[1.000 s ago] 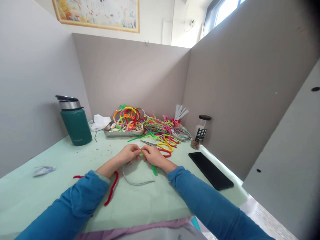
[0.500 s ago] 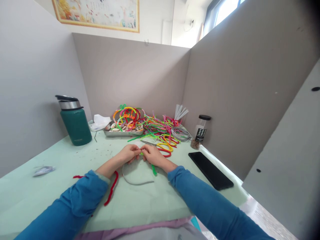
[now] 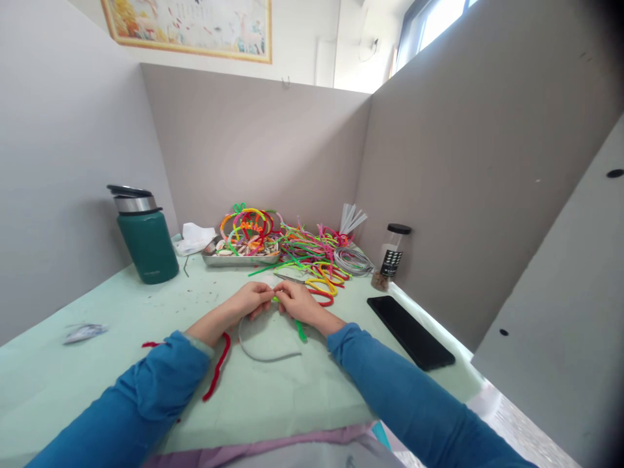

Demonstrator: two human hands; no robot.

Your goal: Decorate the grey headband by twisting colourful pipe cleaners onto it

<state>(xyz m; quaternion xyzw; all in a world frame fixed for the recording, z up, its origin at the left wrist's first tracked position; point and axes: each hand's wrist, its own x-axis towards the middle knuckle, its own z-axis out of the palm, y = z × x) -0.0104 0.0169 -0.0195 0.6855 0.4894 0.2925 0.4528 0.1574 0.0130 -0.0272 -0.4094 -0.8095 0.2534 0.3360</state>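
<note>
My left hand [image 3: 254, 299] and my right hand [image 3: 292, 300] meet over the middle of the table, fingertips pinched together. A thin grey headband [image 3: 260, 357] curves down from my left fingers, its free end pointing right. A bit of bright green pipe cleaner shows between the fingertips, and the fuzzy end of a green pipe cleaner [image 3: 301, 330] sticks out below my right hand. How it lies on the band is hidden by my fingers. A red pipe cleaner [image 3: 218, 370] lies beside my left forearm, partly under the sleeve.
Scissors with yellow and red handles [image 3: 322, 286] lie just beyond my hands. Behind are a metal tray [image 3: 238, 260], heaped pipe cleaners [image 3: 307, 244] and coiled grey bands [image 3: 353, 262]. A green bottle [image 3: 149, 247] stands left; a jar [image 3: 391, 257] and phone [image 3: 409, 331] are right.
Hardly anything differs. Both hands keep the same pinch in the same place, and the grey headband's free end has shifted very slightly.
</note>
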